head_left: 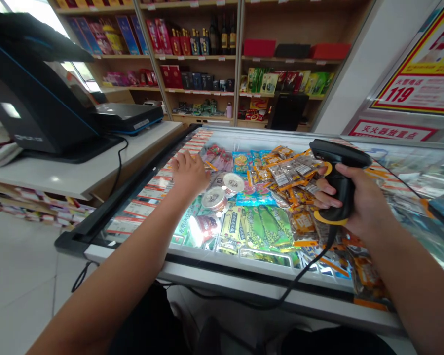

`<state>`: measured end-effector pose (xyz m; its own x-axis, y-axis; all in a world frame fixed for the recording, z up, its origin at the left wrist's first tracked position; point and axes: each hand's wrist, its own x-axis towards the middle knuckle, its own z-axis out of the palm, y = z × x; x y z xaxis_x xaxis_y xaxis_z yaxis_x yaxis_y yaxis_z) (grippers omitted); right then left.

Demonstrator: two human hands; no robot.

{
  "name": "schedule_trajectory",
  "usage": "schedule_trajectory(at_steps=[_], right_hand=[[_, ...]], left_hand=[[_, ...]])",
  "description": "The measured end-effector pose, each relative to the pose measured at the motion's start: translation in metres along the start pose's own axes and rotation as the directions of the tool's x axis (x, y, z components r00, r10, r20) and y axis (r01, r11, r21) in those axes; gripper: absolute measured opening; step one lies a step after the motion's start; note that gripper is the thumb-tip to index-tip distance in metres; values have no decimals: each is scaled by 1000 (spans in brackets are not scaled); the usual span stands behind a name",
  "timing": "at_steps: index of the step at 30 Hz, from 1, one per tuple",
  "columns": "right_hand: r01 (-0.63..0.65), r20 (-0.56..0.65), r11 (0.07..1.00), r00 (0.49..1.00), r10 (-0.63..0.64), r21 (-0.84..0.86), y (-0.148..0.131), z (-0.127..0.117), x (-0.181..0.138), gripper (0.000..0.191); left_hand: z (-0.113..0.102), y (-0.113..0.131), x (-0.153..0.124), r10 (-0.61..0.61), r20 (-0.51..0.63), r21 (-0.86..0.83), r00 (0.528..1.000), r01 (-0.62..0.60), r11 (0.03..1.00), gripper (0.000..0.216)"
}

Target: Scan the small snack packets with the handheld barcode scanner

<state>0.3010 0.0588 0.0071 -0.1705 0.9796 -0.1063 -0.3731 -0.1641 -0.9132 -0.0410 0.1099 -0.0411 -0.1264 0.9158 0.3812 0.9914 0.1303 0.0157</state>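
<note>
My right hand (366,202) is wrapped around the grip of a black and yellow handheld barcode scanner (340,153); its cable droops toward the front edge of the freezer. On the left, my left hand (190,172) is palm down over the glass top, fingers spread and holding nothing. Beside it are rows of orange-and-white packets (140,207). A pile of small clear packets with orange edges (292,172) lies near the scanner. Under the glass I see round tubs (214,198), green ice-cream wrappers (266,224) and blue packages (255,197).
A chest freezer (222,271) spans the front. To the left, a counter (148,143) carries a black checkout terminal (40,98) and a scale (129,116). Shelves (200,58) with bottles and boxes line the back. Red-and-white signs (410,93) hang at the right.
</note>
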Motion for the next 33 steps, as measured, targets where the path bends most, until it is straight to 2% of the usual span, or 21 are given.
schedule_trajectory(at_steps=[2, 4, 6, 8, 10, 12, 14, 16, 19, 21, 24, 26, 29, 33], right_hand=[[3, 34, 1000, 999, -3, 22, -1, 0, -1, 16], [-10, 77, 999, 997, 7, 31, -1, 1, -3, 17], [-28, 111, 999, 993, 25, 26, 0, 3, -5, 16], [-42, 130, 999, 991, 40, 13, 1, 3, -5, 16], [-51, 137, 999, 989, 51, -5, 3, 1, -4, 15], [-50, 138, 998, 989, 53, -25, 4, -1, -2, 16], [-44, 136, 998, 989, 51, -51, 5, -4, 1, 17], [-42, 141, 996, 989, 52, -76, 6, -6, 2, 19], [-44, 159, 995, 986, 59, -92, 8, -7, 4, 19], [-45, 176, 995, 982, 61, -91, 9, -6, 4, 18], [-88, 186, 990, 977, 108, -112, 9, -5, 1, 19], [-144, 174, 972, 969, 178, -187, 9, -4, -2, 23], [-212, 131, 888, 949, 286, -407, 12, 0, -6, 40], [-236, 161, 794, 910, 383, -560, 20, 4, -8, 58]], left_hand=[[-5, 19, -5, 79, -58, -120, 995, -86, 989, 49], [-10, 47, -9, 184, -55, -281, 981, -192, 940, 48], [-12, 80, -11, 294, 52, -463, 954, -238, 854, 55], [-10, 112, -11, 394, 161, -602, 905, -226, 766, 67], [-4, 140, -8, 404, 186, -639, 896, -202, 742, 73], [3, 159, -4, 352, 146, -614, 924, -195, 765, 78], [10, 169, -1, 312, 73, -587, 947, -212, 781, 74], [16, 171, 2, 298, 8, -586, 954, -237, 775, 67], [18, 161, 3, 339, -15, -618, 941, -275, 737, 62], [16, 149, 0, 392, -27, -617, 920, -324, 717, 58], [10, 126, -14, 478, -72, -531, 876, -439, 725, 54], [6, 108, -28, 527, -71, -457, 847, -497, 738, 57], [6, 82, -45, 570, -40, -441, 821, -526, 727, 62], [9, 58, -46, 531, -106, -503, 841, -506, 700, 53]])
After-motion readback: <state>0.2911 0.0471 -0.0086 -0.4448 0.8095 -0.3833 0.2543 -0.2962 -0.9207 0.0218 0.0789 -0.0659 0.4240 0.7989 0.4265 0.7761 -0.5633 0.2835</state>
